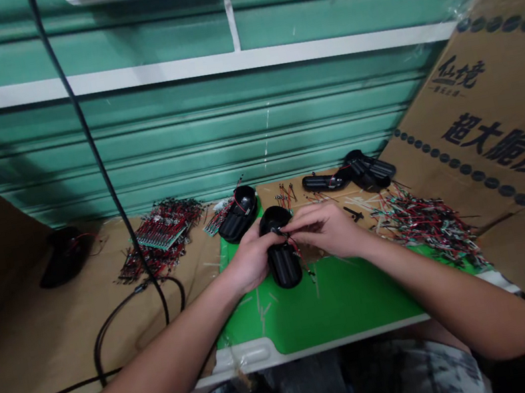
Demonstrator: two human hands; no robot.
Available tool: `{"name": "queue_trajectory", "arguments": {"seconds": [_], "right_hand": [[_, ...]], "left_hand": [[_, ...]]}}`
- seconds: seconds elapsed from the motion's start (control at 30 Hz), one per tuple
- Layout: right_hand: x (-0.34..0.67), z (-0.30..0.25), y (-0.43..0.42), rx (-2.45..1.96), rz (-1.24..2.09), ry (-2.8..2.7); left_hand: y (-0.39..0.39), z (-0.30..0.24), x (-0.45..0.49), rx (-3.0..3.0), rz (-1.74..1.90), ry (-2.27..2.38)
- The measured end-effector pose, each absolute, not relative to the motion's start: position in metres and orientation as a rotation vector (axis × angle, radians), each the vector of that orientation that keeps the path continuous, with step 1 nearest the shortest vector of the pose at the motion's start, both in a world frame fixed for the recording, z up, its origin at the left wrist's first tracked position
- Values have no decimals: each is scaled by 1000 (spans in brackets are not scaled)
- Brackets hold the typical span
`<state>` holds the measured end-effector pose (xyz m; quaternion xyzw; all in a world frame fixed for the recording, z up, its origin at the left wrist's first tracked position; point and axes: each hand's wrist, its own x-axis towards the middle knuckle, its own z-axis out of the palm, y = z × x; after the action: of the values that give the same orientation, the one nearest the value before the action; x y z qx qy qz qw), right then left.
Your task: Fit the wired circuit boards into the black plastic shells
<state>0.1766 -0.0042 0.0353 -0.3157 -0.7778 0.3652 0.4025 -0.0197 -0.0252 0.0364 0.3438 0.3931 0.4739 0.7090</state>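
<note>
A black plastic housing with a round cup at its top and a ribbed lower body is held over the green board. My left hand grips its left side, thumb laid across the cup. My right hand is closed in a pinch at the cup's right edge, on thin red and black wires that hang down the housing's right side. The fingertips hide where the wires meet the cup. Just behind my left hand lies another black housing with a red wire on it.
Piles of small wired circuit boards lie at left and loose wired parts at right. More black housings sit at the back right, one far left. A black cable hangs at left. A cardboard wall stands right.
</note>
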Motion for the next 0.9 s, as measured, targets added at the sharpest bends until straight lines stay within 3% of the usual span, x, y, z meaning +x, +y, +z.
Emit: {"name": "queue_trajectory", "arguments": {"seconds": [0.4, 0.77, 0.9], "right_hand": [[164, 20, -3, -1040, 1378, -1580], [159, 13, -6, -1004, 1374, -1547], [164, 18, -7, -1049, 1066, -1756]], "left_hand": [[-28, 40, -16, 804, 1116, 837], [-30, 39, -15, 785, 1103, 818], [-25, 34, -15, 739, 1146, 877]]}}
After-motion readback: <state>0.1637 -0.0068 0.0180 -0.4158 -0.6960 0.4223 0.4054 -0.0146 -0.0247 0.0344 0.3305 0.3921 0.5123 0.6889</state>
